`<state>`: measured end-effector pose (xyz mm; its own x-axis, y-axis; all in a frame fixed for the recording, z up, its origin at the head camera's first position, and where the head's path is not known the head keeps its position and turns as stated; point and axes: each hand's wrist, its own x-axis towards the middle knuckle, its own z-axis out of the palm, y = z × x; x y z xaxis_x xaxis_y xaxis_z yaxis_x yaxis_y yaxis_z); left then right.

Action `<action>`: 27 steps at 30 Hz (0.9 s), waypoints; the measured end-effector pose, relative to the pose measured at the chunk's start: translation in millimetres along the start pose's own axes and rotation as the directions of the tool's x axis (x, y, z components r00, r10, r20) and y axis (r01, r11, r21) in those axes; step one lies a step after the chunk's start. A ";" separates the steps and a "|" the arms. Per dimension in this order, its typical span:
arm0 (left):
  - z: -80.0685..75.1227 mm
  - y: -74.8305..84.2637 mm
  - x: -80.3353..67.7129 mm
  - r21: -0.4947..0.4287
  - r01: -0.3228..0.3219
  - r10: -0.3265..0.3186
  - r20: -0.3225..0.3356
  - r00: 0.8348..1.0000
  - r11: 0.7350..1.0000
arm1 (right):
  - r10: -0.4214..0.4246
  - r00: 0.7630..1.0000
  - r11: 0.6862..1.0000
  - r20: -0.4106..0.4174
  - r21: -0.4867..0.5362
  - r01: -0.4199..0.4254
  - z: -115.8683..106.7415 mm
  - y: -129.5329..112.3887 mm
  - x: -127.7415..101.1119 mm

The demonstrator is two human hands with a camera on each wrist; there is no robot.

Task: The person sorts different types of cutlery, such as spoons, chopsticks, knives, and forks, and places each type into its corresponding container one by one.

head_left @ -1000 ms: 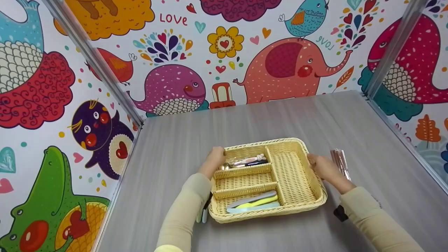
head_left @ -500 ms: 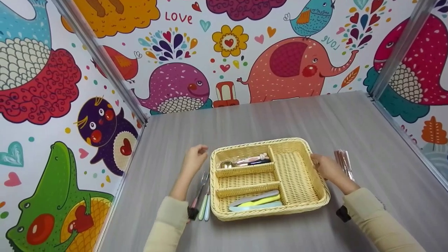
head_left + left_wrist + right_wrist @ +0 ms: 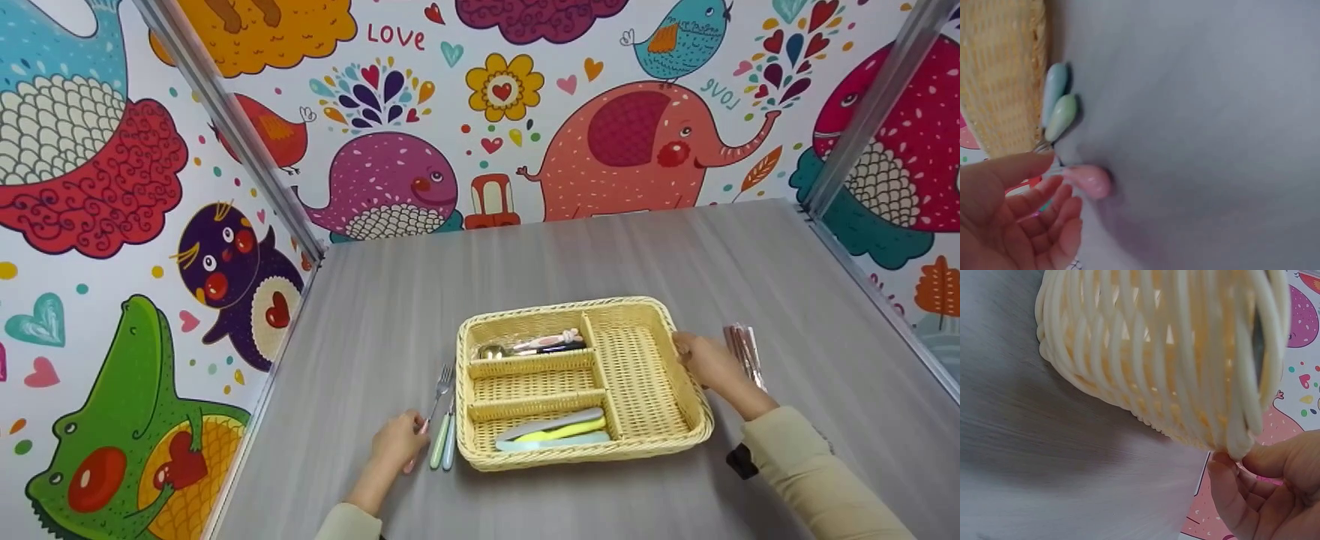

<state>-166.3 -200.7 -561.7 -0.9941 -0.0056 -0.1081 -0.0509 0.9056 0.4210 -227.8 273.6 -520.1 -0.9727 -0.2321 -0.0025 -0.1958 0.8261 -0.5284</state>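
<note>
A woven yellow basket [image 3: 651,307] with four compartments sits mid-table. Spoons [image 3: 536,345] lie in its far left compartment and pastel knives [image 3: 555,431] in the near left one. Three forks lie on the table left of the basket, with pink [image 3: 1089,181], green [image 3: 1061,117] and blue [image 3: 1054,84] handles. My left hand [image 3: 409,435] is at the pink handle, with relaxed fingers [image 3: 1050,197] and thumb on either side of its neck. My right hand [image 3: 686,352] pinches the basket's right rim [image 3: 1235,439] between thumb and fingers.
A clear packet of rose-gold sticks [image 3: 742,352] lies just right of my right hand. Cartoon-printed walls with metal posts close in the grey table [image 3: 525,255] on three sides.
My left hand let go of the basket's left rim and moved toward me, down to the fork handles. My right hand stayed on the right rim.
</note>
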 end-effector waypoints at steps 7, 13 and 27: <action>6.7 0.0 1.5 0.013 0.032 -0.032 -0.012 0.999 0.999 | -0.025 0.999 0.999 -0.021 -0.033 0.024 -0.8 0.5 -0.3; 5.2 2.9 2.1 0.017 0.100 -0.101 0.073 0.992 0.995 | -0.028 0.999 0.999 -0.035 -0.038 0.026 -0.2 -0.4 -0.4; 6.8 -1.3 -0.6 -0.118 0.076 -0.066 0.085 0.994 0.990 | -0.034 0.999 0.999 -0.039 -0.020 0.033 0.4 0.8 0.2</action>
<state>-165.0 -199.0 -568.3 -0.9769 -0.0296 -0.2118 -0.1372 0.8464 0.5146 -228.0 274.0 -520.8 -0.9696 -0.2396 0.0487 -0.2303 0.8279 -0.5113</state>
